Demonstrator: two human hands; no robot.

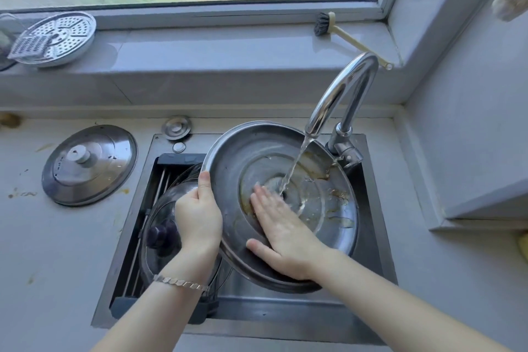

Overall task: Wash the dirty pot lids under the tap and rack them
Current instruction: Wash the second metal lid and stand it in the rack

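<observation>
Left hand [200,214] grips the steel lid's [328,208] rim; right hand [281,233] presses flat, fingers straight, inside it.

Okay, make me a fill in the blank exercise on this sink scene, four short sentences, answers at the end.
1. The left hand grips the steel lid by its ____.
2. The right hand lies flat inside it, beside the stream of ____.
3. The glass lid with the dark knob rests on the sink's drying ____.
4. The brush lies on the window ____.
Missing words: rim, water, rack, sill.

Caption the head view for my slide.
Left hand grips a stained steel lid under the running tap; right hand lies flat on its inside.
</observation>
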